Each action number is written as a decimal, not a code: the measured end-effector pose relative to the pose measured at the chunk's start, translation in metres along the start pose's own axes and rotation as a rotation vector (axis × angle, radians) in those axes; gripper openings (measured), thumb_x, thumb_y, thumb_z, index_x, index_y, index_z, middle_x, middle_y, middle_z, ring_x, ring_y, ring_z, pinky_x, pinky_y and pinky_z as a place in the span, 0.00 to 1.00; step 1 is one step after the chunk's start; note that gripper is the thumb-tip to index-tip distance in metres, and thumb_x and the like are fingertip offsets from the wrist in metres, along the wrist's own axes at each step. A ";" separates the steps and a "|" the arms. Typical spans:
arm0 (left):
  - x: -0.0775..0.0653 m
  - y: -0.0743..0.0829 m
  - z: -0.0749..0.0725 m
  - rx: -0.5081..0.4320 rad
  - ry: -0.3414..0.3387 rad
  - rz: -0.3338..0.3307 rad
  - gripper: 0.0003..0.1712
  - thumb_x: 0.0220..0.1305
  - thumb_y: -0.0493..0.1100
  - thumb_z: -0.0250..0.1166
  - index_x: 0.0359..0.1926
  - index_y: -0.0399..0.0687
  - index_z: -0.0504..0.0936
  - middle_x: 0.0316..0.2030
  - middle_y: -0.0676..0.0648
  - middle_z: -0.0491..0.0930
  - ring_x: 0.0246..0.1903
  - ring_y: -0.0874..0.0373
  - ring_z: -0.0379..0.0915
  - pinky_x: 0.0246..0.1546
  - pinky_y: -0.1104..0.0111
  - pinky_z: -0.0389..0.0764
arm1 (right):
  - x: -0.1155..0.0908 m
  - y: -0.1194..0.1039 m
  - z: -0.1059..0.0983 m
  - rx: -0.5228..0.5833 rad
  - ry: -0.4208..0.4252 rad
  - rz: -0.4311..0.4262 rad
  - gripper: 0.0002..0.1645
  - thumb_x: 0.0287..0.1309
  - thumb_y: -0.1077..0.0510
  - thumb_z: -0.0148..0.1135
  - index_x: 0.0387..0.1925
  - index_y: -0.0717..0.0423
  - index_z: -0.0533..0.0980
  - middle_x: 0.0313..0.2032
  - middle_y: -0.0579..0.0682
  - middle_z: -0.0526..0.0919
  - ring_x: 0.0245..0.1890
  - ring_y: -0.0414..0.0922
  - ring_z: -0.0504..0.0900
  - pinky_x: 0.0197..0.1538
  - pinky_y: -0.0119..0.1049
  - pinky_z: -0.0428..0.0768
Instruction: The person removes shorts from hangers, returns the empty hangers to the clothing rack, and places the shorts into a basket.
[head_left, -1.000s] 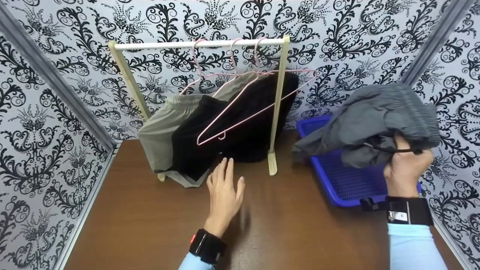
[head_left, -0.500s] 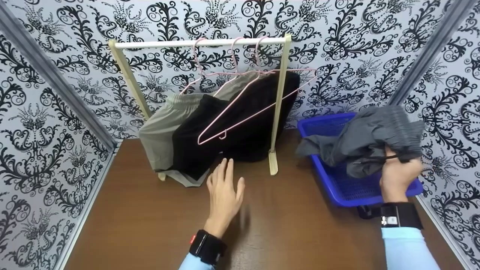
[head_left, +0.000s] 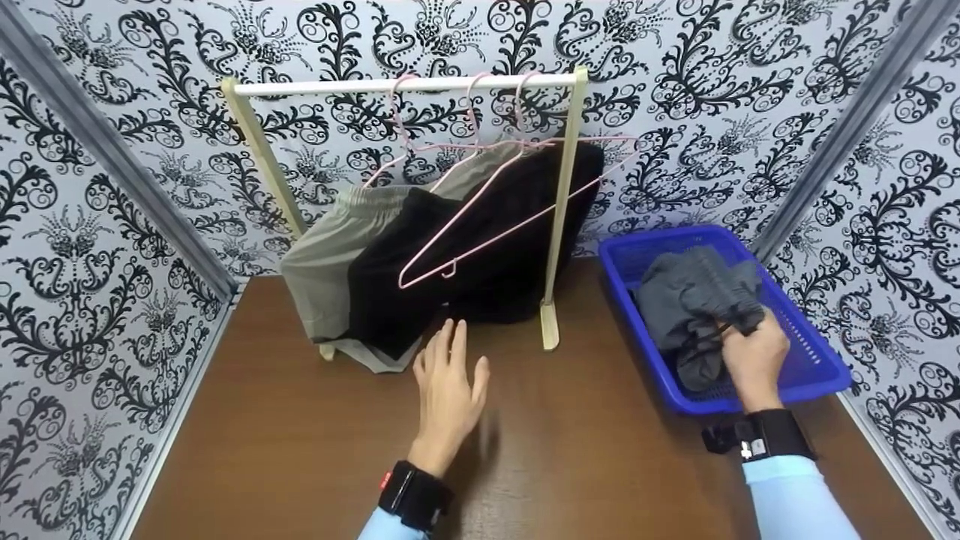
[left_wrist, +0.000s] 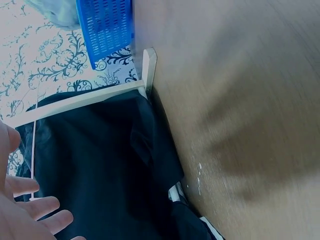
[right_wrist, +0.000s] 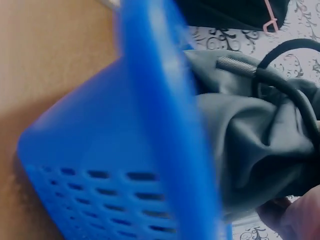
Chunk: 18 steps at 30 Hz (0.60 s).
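Grey shorts (head_left: 686, 296) with an elastic waistband lie bunched inside the blue plastic basket (head_left: 814, 390). My right hand (head_left: 756, 356) grips their waistband over the basket. A dark drawstring (right_wrist: 295, 97) with a metal tip shows in the right wrist view. My left hand (head_left: 450, 390) hovers over the table with straight, spread fingers and holds nothing. It is nearest to the black garment (head_left: 390, 277) on the rack. Beside that hang light grey shorts (head_left: 322, 262). In front is a pink hanger (head_left: 480, 251) with its lower bar bare at this end.
A small clothes rack (head_left: 337, 87) with a white rail and wooden legs stands at the back of the brown table (head_left: 570, 450). Several pink hangers hook over the rail. Patterned walls (head_left: 90, 300) close in the back and both sides.
My right hand has lowered the grey shorts, moving down and left, from above the basket into it. My left hand and the rack have stayed in place.
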<state>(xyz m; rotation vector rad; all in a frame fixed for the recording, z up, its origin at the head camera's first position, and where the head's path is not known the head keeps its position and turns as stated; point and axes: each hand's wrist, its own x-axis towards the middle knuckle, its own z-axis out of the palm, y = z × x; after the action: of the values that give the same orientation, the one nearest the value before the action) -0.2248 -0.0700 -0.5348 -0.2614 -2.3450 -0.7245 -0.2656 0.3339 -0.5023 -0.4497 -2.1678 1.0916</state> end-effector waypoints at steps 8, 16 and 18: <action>-0.002 0.000 -0.001 0.003 -0.026 -0.013 0.34 0.69 0.46 0.65 0.71 0.38 0.71 0.70 0.35 0.70 0.66 0.38 0.67 0.62 0.39 0.65 | -0.006 0.012 0.004 -0.128 -0.184 -0.106 0.23 0.48 0.74 0.61 0.50 0.78 0.76 0.52 0.76 0.79 0.55 0.76 0.75 0.62 0.63 0.69; -0.005 0.001 -0.001 0.000 -0.059 -0.026 0.33 0.73 0.50 0.61 0.73 0.38 0.69 0.71 0.34 0.68 0.67 0.38 0.66 0.63 0.40 0.63 | -0.010 0.012 0.005 -0.309 -0.349 -0.228 0.23 0.51 0.67 0.67 0.49 0.76 0.76 0.53 0.77 0.77 0.51 0.80 0.73 0.56 0.69 0.68; -0.005 0.000 0.000 0.000 -0.062 -0.027 0.33 0.73 0.49 0.61 0.73 0.38 0.69 0.70 0.35 0.69 0.67 0.38 0.66 0.63 0.40 0.63 | -0.010 0.014 0.005 -0.354 -0.392 -0.247 0.22 0.52 0.65 0.67 0.47 0.76 0.75 0.50 0.78 0.77 0.49 0.81 0.73 0.55 0.70 0.68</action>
<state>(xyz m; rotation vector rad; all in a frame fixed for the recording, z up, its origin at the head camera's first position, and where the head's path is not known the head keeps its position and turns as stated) -0.2207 -0.0696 -0.5379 -0.2555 -2.4111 -0.7389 -0.2617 0.3337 -0.5203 -0.1154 -2.6935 0.7033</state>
